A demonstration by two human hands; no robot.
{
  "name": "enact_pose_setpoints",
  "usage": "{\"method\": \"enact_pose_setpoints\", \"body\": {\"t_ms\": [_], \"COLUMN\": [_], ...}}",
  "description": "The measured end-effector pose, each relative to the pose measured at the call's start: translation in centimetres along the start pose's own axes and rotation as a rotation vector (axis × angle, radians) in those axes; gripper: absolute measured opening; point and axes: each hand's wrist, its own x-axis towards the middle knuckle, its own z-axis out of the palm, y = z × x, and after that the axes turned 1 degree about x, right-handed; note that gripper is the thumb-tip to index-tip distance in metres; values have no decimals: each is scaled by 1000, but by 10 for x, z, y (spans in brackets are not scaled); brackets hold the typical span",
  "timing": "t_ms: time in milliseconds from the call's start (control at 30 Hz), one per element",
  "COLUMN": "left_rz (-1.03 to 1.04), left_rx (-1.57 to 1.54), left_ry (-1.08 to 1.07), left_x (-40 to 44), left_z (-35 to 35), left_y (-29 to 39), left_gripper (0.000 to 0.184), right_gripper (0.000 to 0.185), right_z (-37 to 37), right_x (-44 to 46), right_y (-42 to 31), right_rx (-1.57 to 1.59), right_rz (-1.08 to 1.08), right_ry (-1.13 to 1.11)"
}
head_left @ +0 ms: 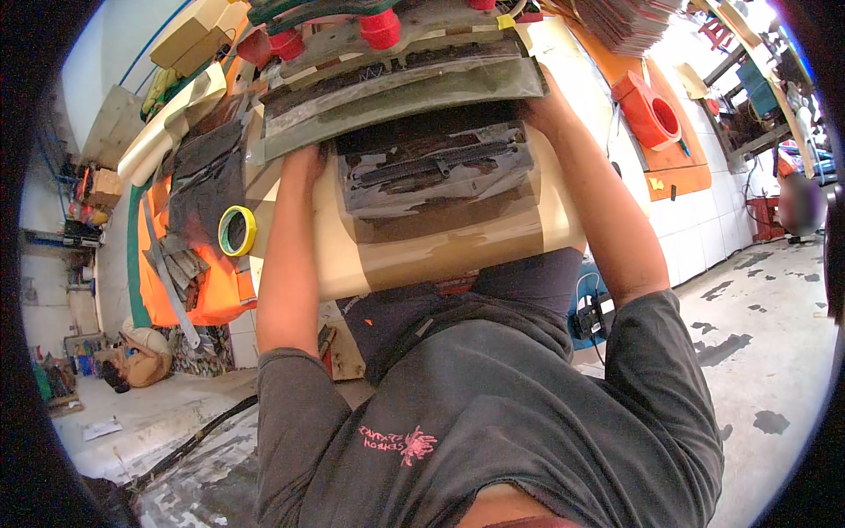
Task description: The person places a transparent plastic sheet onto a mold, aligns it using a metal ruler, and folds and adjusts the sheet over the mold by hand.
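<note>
I have the person's 2 hands at the long dark sheet with a grey-green border (396,114), which lies across the far part of the cream counter (561,216). The left hand (306,160) is at the near edge of that sheet, towards its left end, its fingers hidden underneath. The right hand (540,107) is at the sheet's right end, fingers also mostly hidden, so I cannot tell whether either hand is closed on it.

Just nearer the body, between the 2 forearms, I see a glossy black panel (440,172) lying flat, wrinkled and catching the light. To the left, I have a yellow tape roll (236,231) next to orange material (216,286), with a metal ruler (167,277) lying over the orange. Off to the right stands a red container (650,113) with a round opening, near a stack of sheets (625,26).
</note>
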Motion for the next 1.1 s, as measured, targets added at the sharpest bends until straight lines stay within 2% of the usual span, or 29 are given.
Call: {"method": "enact_pose_setpoints", "body": {"t_ms": [133,267,367,433,467,500,533,600,700,767,800,900,967,1033,1100], "left_rz": [98,747,655,197,194,109,24,42,83,100,95,127,164,212,248], "left_rx": [88,1162,1026,612,613,386,158,195,286,340,400,471,481,594,609], "left_ry": [-105,-262,-289,-139,-140,-73,-6,34,30,-17,7,38,43,13,1], "left_x": [5,62,67,50,38,10,-13,-38,-91,-116,-123,-144,-152,-153,-152], "left_z": [-3,-82,-97,-89,-78,-45,-21,-6,36,41,36,42,43,35,33], "left_y": [-3,-35,-37,-21,-17,-9,-3,0,17,21,21,18,15,12,8], "left_gripper": [31,34,39,41,41,37,35,30,19,14,13,17,20,22,22], "right_gripper": [21,21,20,19,19,19,21,23,24,24,24,32,32,29,31], "right_z": [-3,2,11,10,10,-4,-29,-37,8,26,28,28,27,41,51], "right_x": [4,-4,-9,-11,-12,-7,3,-1,-47,-69,-80,-104,-119,-130,-133], "right_y": [4,-7,-13,-19,-21,-10,9,12,-37,-56,-59,-64,-67,-74,-76], "right_rx": [57,148,93,183,274,275,-138,-552,-615,171,168,72,-314,-334,-647], "right_rz": [-5,38,18,58,97,98,-100,-293,-33,104,107,38,1,78,180], "right_ry": [56,44,112,119,123,127,51,-25,126,288,297,396,249,236,233]}}
